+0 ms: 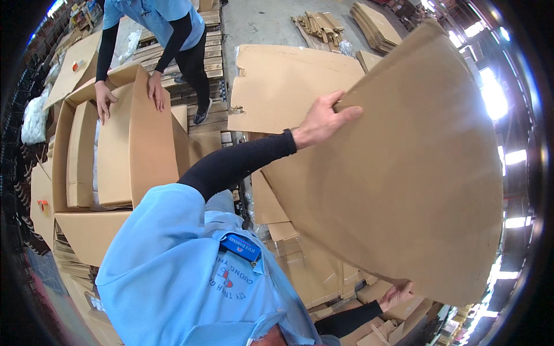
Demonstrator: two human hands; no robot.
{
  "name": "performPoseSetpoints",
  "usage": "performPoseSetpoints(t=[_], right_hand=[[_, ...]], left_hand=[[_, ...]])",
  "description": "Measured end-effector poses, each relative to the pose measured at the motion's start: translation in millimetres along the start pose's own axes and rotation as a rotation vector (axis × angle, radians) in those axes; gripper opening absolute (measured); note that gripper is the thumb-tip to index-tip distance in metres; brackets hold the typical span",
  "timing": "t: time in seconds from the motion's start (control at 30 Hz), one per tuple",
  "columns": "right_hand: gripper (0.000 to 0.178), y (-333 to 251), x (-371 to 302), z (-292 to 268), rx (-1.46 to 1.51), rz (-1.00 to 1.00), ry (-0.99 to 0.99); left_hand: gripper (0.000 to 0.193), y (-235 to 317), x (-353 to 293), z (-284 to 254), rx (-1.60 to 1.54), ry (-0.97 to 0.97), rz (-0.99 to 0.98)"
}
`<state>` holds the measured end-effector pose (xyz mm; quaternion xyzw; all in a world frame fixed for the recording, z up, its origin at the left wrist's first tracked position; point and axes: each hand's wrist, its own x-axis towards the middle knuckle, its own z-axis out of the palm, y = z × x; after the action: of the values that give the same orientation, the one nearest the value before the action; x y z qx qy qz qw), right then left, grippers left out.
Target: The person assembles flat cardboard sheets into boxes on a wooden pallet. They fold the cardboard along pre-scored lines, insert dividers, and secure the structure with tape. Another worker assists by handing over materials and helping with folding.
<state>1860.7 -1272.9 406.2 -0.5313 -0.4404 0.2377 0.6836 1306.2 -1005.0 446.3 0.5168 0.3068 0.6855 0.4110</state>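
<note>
A large brown cardboard sheet (404, 167) is held up on my right side, tilted and filling much of the view. My left hand (323, 120) is closed on its near upper edge, the thumb lying along the face and the other fingers partly hidden. At the sheet's bottom edge, my right hand (397, 295) grips it, with fingertips partly behind the board. Another cardboard sheet (300, 81) with notched edges lies flat just beyond my left hand. Flattened cardboard pieces (306, 271) lie below the raised sheet.
To the left stands a large open carton (151, 144) with cardboard-wrapped contents. A co-worker (156, 34) leans over it, both hands on its inner panel and edge. Wooden pallets (213, 63) lie behind. Stacked cardboard (375, 26) sits on the floor farther off.
</note>
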Motion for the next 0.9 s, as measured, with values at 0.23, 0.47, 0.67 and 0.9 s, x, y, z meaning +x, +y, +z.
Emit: performPoseSetpoints(t=[0.23,0.47,0.67,0.9], right_hand=[[0.053,-73,-39,70,-0.188,-0.163,0.184],[0.04,-152,-48,59,-0.347,-0.156,0.326],[0.041,-227,-27,118,-0.523,-0.227,0.55],[0.04,-218,-23,225,-0.721,-0.434,0.622]], left_hand=[[0.051,-88,-4,-23,0.133,-0.199,-0.265],[0.076,-274,-111,-205,0.703,0.439,-0.805],[0.089,-357,-185,-361,0.639,0.871,-0.833],[0.072,-319,-149,-363,0.244,0.554,-1.097]])
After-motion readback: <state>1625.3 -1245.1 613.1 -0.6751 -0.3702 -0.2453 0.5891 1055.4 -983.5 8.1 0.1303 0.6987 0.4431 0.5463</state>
